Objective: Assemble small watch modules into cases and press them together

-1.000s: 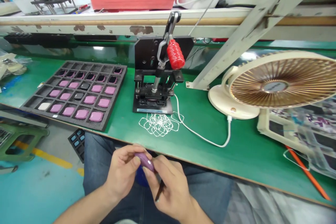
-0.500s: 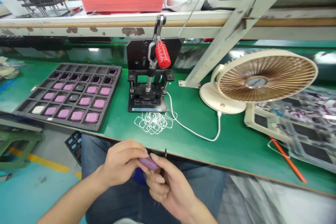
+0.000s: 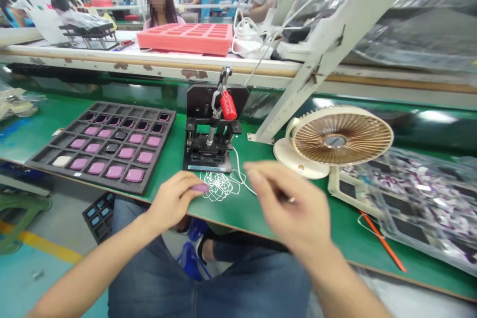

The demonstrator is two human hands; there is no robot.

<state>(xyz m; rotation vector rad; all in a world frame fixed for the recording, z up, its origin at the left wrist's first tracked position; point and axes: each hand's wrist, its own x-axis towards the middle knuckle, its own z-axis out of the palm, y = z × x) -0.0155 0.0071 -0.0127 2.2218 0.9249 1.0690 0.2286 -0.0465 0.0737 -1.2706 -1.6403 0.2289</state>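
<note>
My left hand is closed round a small purple case at the near edge of the green bench, just left of a heap of thin white wire frames. My right hand is raised over the bench to the right of that heap, smeared by motion. A thin tool tip shows between its fingers. Behind the heap stands a black hand press with a red handle. A dark foam tray with several purple and black cases lies to the left.
A cream desk fan with a white cable sits right of the press. Clear plastic trays and an orange stick lie far right. A slanted white strut rises behind. A red foam tray and people are beyond the shelf.
Both hands came up from my lap to the bench. They parted: the left keeps the purple case, the right swung away to the right. The view tilted upward.
</note>
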